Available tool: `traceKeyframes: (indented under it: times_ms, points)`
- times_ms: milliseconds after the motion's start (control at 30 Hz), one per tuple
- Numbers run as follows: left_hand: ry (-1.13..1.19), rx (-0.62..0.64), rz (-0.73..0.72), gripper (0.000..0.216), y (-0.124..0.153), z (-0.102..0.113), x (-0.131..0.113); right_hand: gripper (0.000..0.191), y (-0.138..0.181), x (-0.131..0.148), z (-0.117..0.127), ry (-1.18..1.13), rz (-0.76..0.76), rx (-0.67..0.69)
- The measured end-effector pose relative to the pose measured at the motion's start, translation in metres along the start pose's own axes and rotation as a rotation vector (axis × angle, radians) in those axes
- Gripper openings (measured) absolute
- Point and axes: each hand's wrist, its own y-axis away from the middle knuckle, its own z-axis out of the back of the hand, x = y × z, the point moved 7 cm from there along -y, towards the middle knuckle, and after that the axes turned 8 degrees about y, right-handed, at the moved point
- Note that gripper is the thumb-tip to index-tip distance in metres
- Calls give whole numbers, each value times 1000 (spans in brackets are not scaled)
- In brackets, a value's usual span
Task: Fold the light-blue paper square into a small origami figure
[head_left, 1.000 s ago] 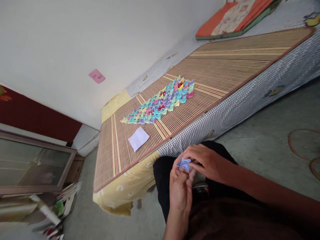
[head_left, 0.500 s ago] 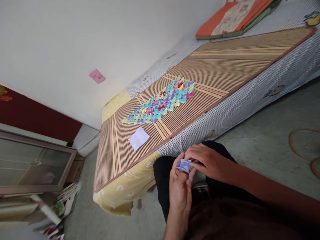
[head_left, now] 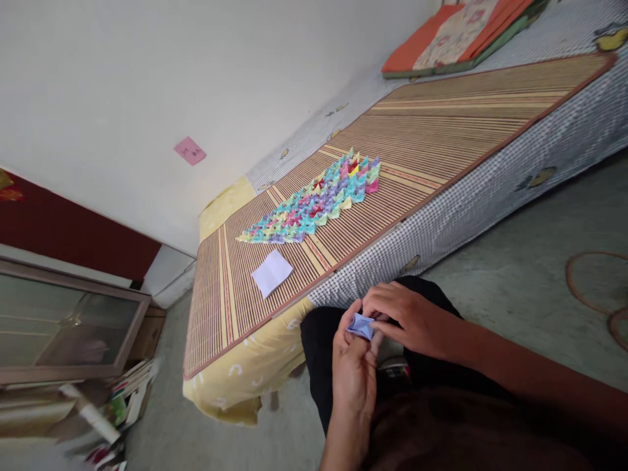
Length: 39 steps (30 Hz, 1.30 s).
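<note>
Beside the bed (head_left: 490, 196), over the person's lap, a small lilac folded paper (head_left: 360, 325) sits pinched between both hands. Left hand (head_left: 354, 373) cups it from below, fingers curled; right hand (head_left: 409, 320) presses its top edge. Uneven pressure could skew the crease. Finished paper boats (head_left: 314, 204) lie mid-mat near a white sheet (head_left: 271, 271).

- Folded paper pieces (head_left: 318, 201): multicoloured cluster on striped mat (head_left: 441, 137), beyond the hands.
- White sheet (head_left: 271, 272): on mat, up-left of the hands.
</note>
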Motion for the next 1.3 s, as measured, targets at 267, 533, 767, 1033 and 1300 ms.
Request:
traceKeyframes:
  times_ms: [267, 533, 767, 1033, 1300]
  points:
    - [-49, 9, -3, 52, 3, -8, -1, 10, 2, -1, -6, 8, 72, 17]
    - [-63, 20, 10, 53, 1, -7, -2, 14, 1, 4, 7, -32, 41, -28]
    - [-19, 16, -6, 59, 1, -2, -1, 14, 1, 12, 8, 17, 106, -21]
    - [-3, 56, -13, 53, 1, -8, -2, 11, 1, 17, 9, 146, 81, -41]
    - [-50, 21, -11, 56, 1, -6, 0, 13, -4, 23, -1, 158, 74, -63]
